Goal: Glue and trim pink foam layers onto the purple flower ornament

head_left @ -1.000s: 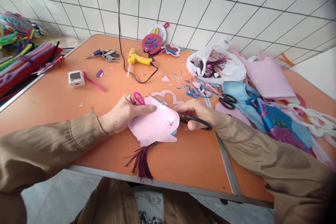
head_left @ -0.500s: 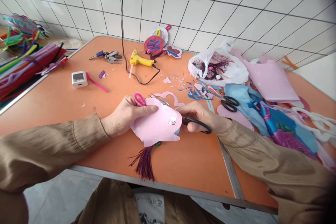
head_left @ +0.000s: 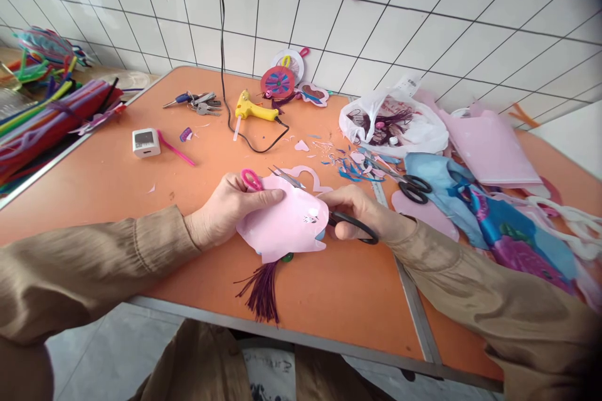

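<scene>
My left hand [head_left: 226,210] grips the left side of a pink paper piece [head_left: 285,222], thumb pressed on top, over the orange table [head_left: 141,213]. A pink loop [head_left: 251,179] sticks out above that hand and a purple tassel [head_left: 263,288] hangs below the paper. My right hand [head_left: 357,210] is closed through the black handles of scissors [head_left: 345,225]. The scissor blades [head_left: 286,177] reach up along the paper's top edge, where a cut pink strip [head_left: 308,175] curls away.
A yellow glue gun [head_left: 254,111] with black cord, keys [head_left: 197,102], a white box [head_left: 145,141], a second pair of scissors [head_left: 409,183], a plastic bag [head_left: 395,122], pink and blue sheets [head_left: 484,144] and paper scraps lie around. Pipe cleaners [head_left: 42,113] fill the left.
The hands, paper and scissors keep almost the same pose; the view has shifted slightly, and the blades sit a little further along the paper's top edge.
</scene>
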`<state>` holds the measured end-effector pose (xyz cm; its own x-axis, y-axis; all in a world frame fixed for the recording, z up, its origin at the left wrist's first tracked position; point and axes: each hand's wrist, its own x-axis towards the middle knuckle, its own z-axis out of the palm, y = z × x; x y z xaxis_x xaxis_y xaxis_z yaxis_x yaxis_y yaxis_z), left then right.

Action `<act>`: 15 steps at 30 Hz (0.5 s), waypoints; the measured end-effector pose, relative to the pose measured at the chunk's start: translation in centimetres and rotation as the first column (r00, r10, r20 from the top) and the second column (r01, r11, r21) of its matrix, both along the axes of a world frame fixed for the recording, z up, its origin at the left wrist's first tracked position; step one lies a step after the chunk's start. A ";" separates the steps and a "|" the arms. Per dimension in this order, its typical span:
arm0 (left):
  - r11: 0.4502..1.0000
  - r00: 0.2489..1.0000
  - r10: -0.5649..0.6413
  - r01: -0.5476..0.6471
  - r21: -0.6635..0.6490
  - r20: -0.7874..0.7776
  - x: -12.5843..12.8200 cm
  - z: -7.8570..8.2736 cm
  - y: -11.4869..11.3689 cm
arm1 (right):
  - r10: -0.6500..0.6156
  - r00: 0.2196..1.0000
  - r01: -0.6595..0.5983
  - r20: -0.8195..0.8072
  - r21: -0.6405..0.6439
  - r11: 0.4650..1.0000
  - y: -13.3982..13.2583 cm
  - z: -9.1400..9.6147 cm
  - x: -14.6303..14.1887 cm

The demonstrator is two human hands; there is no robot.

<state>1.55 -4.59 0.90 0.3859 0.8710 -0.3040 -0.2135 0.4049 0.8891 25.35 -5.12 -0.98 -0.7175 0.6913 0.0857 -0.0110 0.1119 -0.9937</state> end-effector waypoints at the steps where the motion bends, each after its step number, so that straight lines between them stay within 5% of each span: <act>1: 1.000 1.000 0.005 -0.005 0.000 -0.002 0.0 0.0 0.0 | -0.008 1.000 0.008 0.001 -0.016 1.000 -0.1 0.1 -0.1; 15: 1.000 1.000 -0.022 0.022 -0.005 0.003 -0.2 0.0 0.2 | -0.033 0.999 0.033 0.029 -0.027 0.999 -0.2 0.2 0.0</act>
